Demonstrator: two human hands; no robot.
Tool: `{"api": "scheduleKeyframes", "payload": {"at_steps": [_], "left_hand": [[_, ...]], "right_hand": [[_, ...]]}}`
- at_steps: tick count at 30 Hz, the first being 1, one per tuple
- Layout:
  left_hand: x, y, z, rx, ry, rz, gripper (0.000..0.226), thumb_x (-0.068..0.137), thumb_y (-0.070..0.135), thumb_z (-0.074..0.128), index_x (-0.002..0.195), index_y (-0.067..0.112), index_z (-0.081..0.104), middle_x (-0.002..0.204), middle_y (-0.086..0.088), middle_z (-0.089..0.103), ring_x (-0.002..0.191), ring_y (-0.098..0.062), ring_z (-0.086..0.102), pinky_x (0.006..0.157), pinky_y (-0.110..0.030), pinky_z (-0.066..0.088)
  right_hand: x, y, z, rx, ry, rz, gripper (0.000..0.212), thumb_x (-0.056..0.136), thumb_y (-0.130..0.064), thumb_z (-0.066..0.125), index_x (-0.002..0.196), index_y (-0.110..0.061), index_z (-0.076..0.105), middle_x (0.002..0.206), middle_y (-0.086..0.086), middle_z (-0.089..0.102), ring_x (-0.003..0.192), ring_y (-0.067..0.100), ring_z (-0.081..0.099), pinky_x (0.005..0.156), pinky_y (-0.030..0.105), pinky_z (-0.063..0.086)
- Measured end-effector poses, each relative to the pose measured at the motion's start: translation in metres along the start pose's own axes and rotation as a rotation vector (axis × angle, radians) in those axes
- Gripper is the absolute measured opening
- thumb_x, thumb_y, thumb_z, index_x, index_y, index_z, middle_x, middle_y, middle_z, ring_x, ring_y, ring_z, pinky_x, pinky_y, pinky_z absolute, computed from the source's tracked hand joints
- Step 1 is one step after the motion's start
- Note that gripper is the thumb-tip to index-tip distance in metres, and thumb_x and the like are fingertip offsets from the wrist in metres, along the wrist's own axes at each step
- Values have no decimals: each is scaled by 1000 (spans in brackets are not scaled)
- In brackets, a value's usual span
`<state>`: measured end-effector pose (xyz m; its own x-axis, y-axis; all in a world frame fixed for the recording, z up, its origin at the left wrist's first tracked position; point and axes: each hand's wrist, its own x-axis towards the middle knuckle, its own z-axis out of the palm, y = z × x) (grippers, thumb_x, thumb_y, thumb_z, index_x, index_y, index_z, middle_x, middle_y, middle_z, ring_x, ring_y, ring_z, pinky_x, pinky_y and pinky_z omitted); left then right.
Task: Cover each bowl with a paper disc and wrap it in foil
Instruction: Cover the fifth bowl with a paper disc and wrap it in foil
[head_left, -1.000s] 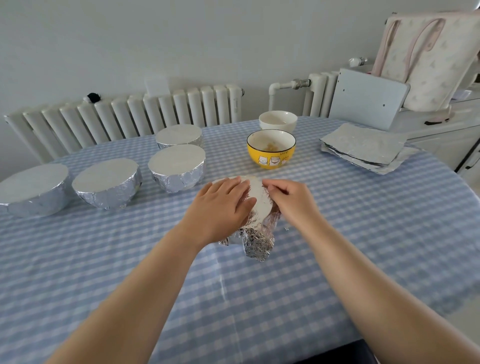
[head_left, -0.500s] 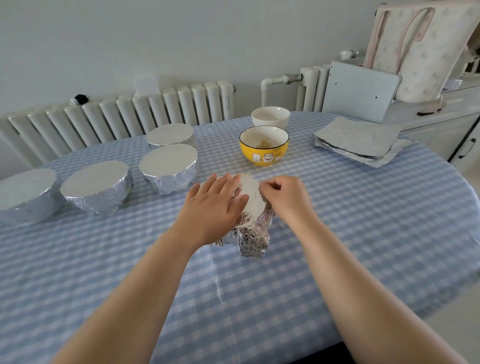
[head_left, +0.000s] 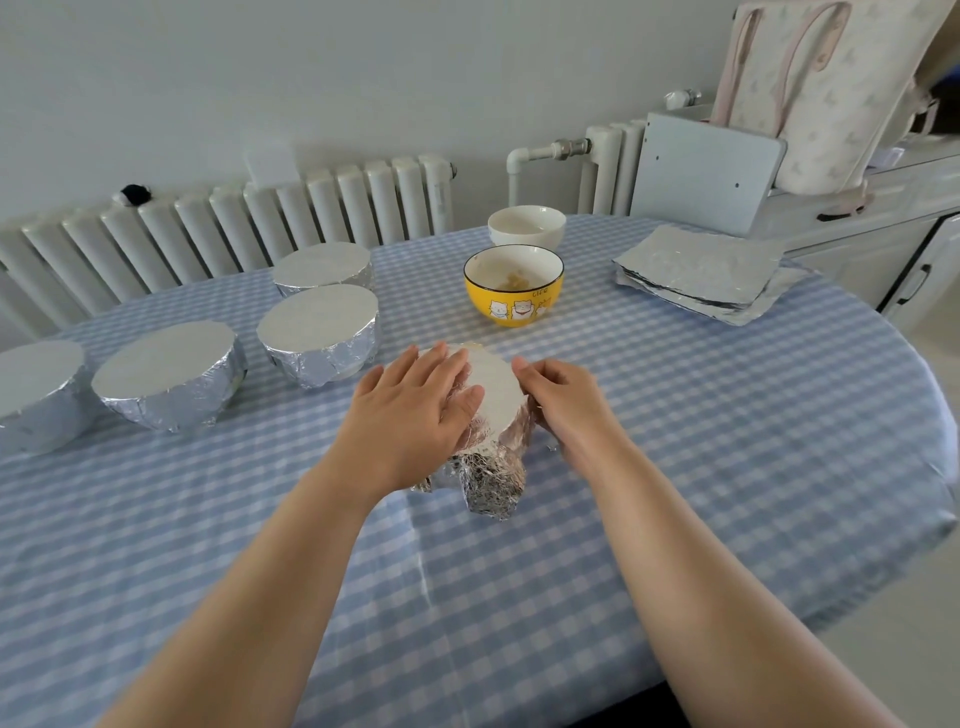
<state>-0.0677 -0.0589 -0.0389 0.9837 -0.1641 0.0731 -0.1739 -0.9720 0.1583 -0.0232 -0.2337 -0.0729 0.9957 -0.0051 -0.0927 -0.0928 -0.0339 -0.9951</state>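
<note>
Head view: just in front of the yellow bowl (head_left: 513, 288), the left hand (head_left: 410, 415) presses flat-fingered on the paper disc (head_left: 496, 397) topping a foil-wrapped bowl (head_left: 491, 478); the right hand (head_left: 563, 402) pinches foil at its rim.

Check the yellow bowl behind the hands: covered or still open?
Open. The yellow bowl stands upright with no paper disc or foil on it; its pale inside and a little food residue show.
</note>
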Motion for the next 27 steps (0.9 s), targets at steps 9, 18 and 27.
{"api": "scheduleKeyframes", "payload": {"at_steps": [9,18,27], "left_hand": [[0,2,0,3,8,-6,61,98,60,12,156,38,13,165,13,8,152,-12,3,123,-40,4],[-1,2,0,1,12,-12,59,99,59,14,155,40,15,164,14,10,152,-12,4,123,-41,5],[0,3,4,-31,57,-10,71,89,64,7,154,40,21,163,14,17,151,-13,9,122,-40,8]], "right_hand": [[-1,7,7,98,63,-10,28,95,-33,65,73,-16,60,61,-4,57,53,7,46,54,24,38],[-1,10,11,124,40,42,12,98,-26,61,88,-18,62,82,1,68,69,16,60,60,33,48],[1,11,13,137,-8,111,16,96,-5,57,88,-17,65,65,-5,69,59,16,64,61,36,53]]}}
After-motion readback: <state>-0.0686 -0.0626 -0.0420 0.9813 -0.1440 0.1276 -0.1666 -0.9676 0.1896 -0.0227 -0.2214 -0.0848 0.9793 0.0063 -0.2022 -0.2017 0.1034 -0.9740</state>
